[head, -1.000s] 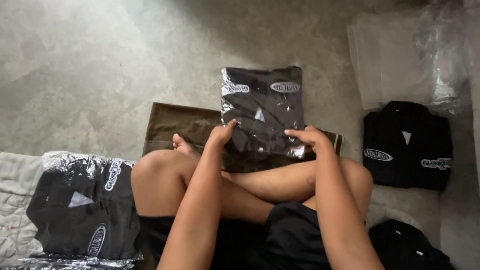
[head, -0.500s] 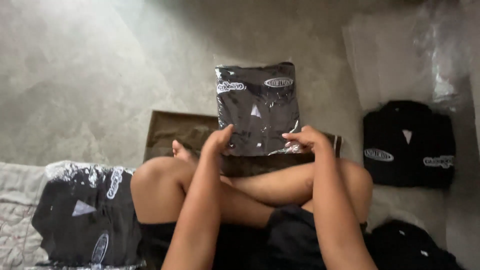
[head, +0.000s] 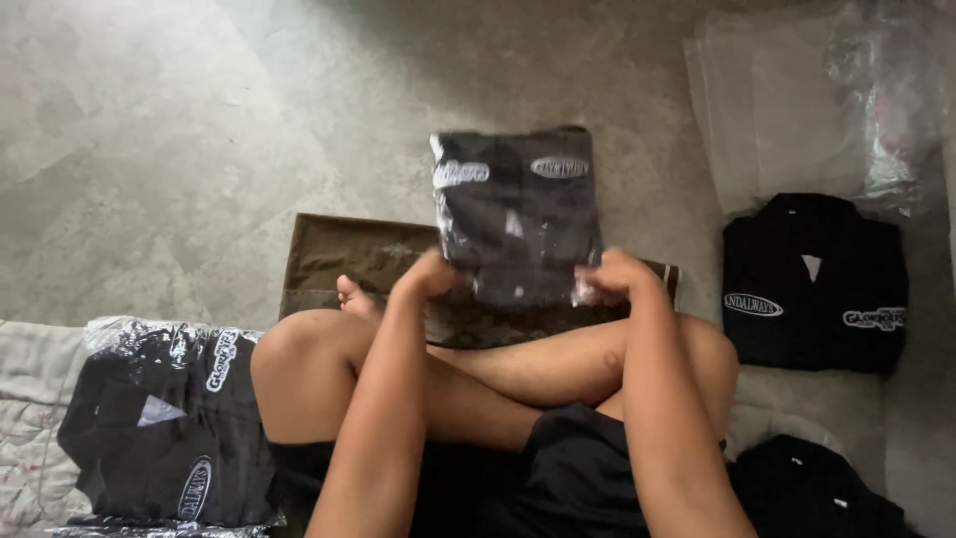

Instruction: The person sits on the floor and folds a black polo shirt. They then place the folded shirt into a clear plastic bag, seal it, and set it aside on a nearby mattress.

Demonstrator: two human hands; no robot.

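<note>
A folded black garment sealed in a clear, glossy plastic bag (head: 516, 214) is held up above a flat olive-brown mat (head: 349, 261), just beyond the crossed bare legs (head: 478, 374) of the seated person. Its near left corner is gripped by the left hand (head: 433, 276), fingers closed on the plastic; its near right corner is pinched by the right hand (head: 609, 276), likewise closed on the bag's edge. White oval emblems are seen on the garment through the wrap.

To the near left, a stack of similar bagged black garments (head: 169, 423) is laid on a pale quilted cloth (head: 30, 399). To the right, an unbagged folded black shirt with a collar (head: 812, 284) is laid flat on the floor, and another dark folded garment (head: 812, 488) is partly seen at the near right edge. At the far right, a pile of empty clear plastic bags (head: 797, 110) is spread out, crumpled at its right side.

Nothing is placed between the hands and the held bag. Everything is set on a grey, mottled concrete floor (head: 199, 130).
</note>
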